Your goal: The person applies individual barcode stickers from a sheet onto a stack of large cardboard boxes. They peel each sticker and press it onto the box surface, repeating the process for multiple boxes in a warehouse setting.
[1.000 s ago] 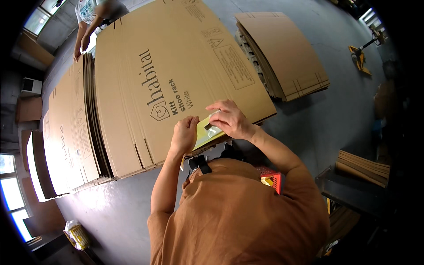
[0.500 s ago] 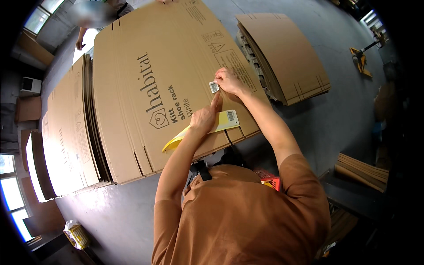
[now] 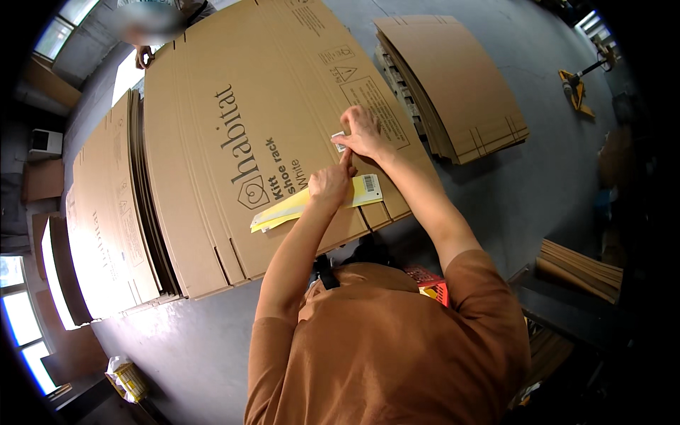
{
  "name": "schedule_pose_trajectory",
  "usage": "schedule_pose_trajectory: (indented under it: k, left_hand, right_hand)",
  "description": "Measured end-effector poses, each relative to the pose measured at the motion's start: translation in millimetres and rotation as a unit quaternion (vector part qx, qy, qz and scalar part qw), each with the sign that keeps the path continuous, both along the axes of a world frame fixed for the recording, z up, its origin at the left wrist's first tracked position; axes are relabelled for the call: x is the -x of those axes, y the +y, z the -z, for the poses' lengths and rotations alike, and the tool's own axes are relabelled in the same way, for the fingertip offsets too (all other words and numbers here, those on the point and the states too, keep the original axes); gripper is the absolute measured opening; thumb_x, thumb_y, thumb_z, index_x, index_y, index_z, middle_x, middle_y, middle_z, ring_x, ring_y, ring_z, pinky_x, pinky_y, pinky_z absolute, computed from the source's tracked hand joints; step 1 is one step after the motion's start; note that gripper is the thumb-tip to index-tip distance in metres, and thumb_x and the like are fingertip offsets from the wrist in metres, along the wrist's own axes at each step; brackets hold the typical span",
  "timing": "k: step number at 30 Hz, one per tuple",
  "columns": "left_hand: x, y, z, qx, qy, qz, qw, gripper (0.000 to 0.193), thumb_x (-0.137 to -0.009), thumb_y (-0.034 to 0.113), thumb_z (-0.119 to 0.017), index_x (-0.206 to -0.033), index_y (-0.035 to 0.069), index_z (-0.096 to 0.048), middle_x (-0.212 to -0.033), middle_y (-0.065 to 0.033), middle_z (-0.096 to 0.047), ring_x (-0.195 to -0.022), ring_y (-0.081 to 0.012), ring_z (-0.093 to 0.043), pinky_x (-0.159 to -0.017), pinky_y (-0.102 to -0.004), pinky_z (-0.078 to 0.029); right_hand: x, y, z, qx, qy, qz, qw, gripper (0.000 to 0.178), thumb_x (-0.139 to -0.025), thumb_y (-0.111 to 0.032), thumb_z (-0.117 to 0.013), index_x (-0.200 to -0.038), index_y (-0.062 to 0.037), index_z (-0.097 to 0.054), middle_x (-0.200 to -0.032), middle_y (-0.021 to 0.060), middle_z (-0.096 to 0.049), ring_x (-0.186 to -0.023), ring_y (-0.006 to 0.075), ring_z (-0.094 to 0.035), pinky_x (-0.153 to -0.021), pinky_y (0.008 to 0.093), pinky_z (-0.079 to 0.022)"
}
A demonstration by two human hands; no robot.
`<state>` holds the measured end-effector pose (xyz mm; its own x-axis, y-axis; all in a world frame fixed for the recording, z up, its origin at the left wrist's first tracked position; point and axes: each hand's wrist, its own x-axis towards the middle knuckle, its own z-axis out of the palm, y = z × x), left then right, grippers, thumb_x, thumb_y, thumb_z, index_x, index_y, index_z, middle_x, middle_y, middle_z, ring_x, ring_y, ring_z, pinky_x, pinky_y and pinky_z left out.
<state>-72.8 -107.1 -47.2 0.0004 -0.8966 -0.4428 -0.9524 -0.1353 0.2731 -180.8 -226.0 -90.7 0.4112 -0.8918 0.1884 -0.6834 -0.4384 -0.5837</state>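
The white label (image 3: 341,148) lies on the flat carton (image 3: 198,149), under the thumb of the right hand (image 3: 364,134), which is partly open. The left hand (image 3: 330,184) extends its index finger toward the label's near edge, other fingers curled; whether they grip anything cannot be determined.

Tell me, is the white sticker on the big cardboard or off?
On: the sticker lies against the cardboard, partly under the right hand. How firmly, I cannot tell.

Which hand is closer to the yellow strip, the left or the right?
Left. The left hand overlaps the yellow strip in this view; the right hand is farther up the brown cardboard, at the white label.
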Motion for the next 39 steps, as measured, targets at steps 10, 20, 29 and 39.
schedule_pose_trajectory:
  k: [10, 20, 29, 39]
  left_hand:
    - [-39, 56, 16, 0.196, 0.113, -0.04, 0.973, 0.03, -0.096, 0.041, -0.047, -0.106, 0.015, -0.058, -0.079, -0.0175, -0.067, -0.073, -0.0371, -0.066, -0.062, -0.0476, -0.052]
    - [-37, 81, 4, 0.232, 0.141, -0.105, 0.957, 0.034, -0.095, 0.035, -0.052, -0.08, 0.006, -0.062, -0.071, -0.0198, -0.064, -0.069, -0.0412, -0.063, -0.062, -0.05, -0.05]
    - [-40, 156, 12, 0.224, 0.055, 0.026, 0.973, 0.025, -0.093, 0.027, -0.052, -0.082, 0.006, -0.059, -0.075, -0.0171, -0.066, -0.065, -0.0375, -0.065, -0.057, -0.0476, -0.052]
    - [-40, 182, 9, 0.321, 0.082, -0.002, 0.943, 0.045, -0.092, 0.03, -0.056, -0.133, 0.015, -0.044, -0.081, -0.0134, -0.066, -0.067, -0.0357, -0.065, -0.058, -0.0474, -0.052]
  right_hand:
    - [29, 57, -34, -0.08, -0.089, -0.182, 0.976, 0.026, -0.086, -0.02, -0.066, -0.107, -0.0045, -0.063, -0.099, 0.0131, -0.061, -0.089, 0.0295, -0.061, -0.078, 0.039, -0.049]
    - [55, 143, -62, 0.2, 0.024, -0.242, 0.949, 0.009, -0.085, -0.013, -0.064, -0.088, -0.0041, -0.067, -0.093, 0.0064, -0.063, -0.09, 0.0244, -0.062, -0.078, 0.0348, -0.05]
    - [44, 152, -47, -0.003, -0.158, 0.063, 0.985, 0.015, -0.082, -0.011, -0.068, -0.083, 0.003, -0.064, -0.096, 0.0119, -0.062, -0.09, 0.025, -0.06, -0.079, 0.0327, -0.049]
    - [-21, 192, -11, -0.097, -0.051, 0.112, 0.988, 0.016, -0.078, -0.023, -0.069, -0.077, -0.0072, -0.071, -0.108, 0.0074, -0.058, -0.111, 0.0282, -0.047, -0.094, 0.0453, -0.033]
